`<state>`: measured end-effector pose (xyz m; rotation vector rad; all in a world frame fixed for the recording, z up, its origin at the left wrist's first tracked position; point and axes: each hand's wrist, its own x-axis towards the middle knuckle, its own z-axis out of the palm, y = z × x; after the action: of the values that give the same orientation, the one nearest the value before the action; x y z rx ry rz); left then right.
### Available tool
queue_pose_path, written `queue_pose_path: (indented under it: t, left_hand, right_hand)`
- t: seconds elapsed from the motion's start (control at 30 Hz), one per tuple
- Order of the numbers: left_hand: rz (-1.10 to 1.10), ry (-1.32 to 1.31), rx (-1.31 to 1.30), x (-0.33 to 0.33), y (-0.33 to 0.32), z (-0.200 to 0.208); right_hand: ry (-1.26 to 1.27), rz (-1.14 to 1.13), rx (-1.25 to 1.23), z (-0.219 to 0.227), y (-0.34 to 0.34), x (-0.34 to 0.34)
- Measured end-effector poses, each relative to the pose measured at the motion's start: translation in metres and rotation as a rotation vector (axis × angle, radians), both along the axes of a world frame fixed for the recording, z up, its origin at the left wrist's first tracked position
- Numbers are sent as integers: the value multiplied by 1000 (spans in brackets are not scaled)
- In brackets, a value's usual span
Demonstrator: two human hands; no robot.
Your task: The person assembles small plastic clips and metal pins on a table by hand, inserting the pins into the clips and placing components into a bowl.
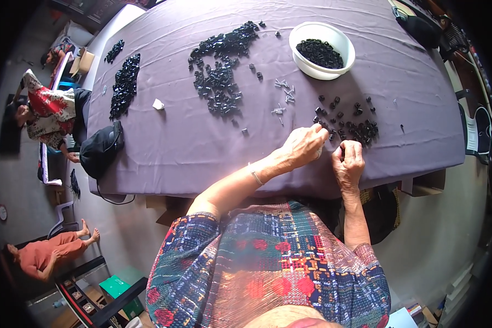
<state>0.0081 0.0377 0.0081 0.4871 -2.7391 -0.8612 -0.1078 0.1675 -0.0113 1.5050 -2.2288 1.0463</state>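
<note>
Both my hands are at the table's near edge, beside a loose scatter of small black plastic parts (363, 132). My left hand (303, 146) is closed, its fingertips pinched at the left side of the scatter; whatever they hold is too small to name. My right hand (349, 164) is curled with thumb and fingers together, and a small black part (343, 151) shows between them. Just beyond my left hand lie several small silver metal pins (285, 94). Farther back stands a white bowl (348, 44) holding many black ring-like pieces (320, 53).
A large heap of shiny black parts (218, 76) covers the table's middle, with a narrower heap (126, 85) to its left. A small white object (158, 104) lies between them. A black cap (101, 150) sits at the left edge of the purple-grey tablecloth (191, 158). Other people are at left.
</note>
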Motion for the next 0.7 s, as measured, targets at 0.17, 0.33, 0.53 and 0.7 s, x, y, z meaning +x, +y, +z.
queue_pose_path:
  t: [0.17,0.33,0.53,0.7]
  left_hand:
    - [18,124,30,9,0,-4]
    - [16,143,65,13,-1,1]
    - [89,555,-57,-6,-42,46]
    - [233,689,-299,-54,-109,91]
  right_hand:
    - [-47,14,-35,2,0,1]
    - [-87,-7,-12,0,3,1]
    - [-111,-26,-17,-9,4,-1]
    - [-126,-29,-33,-6,4,-1]
